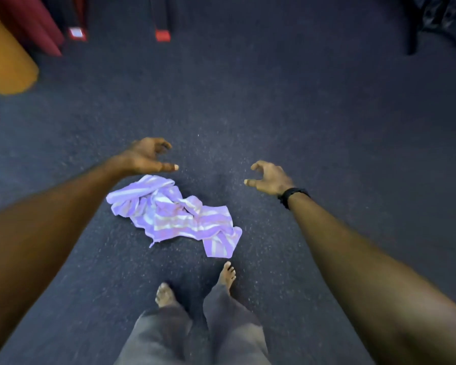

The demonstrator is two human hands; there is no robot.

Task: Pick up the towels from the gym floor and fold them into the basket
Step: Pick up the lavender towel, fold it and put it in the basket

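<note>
A: Where's the towel?

B: One crumpled lilac-and-white striped terry towel [173, 213] lies in a heap on the dark speckled rubber floor [274, 114], just beyond the person's bare feet [195, 285]. No basket is in view.

A: And the hands?

B: Both are stretched out above the floor, holding nothing. The left hand [148, 156] hangs over the far left end of the towel, fingers loosely curled and spread. The right hand [269, 177], with a black wrist strap [292, 196], is off to the right of the cloth, well apart from it, equally loose and empty.

A: So the step is the pickup. How should it go?

B: I'd judge it best to bend lower, bring the right hand in toward the near right end, and pinch two corners rather than scooping the bunch. Lifting by corners should let the folds shake out, so folding starts clean. Watch the near edge by the toes.
</note>
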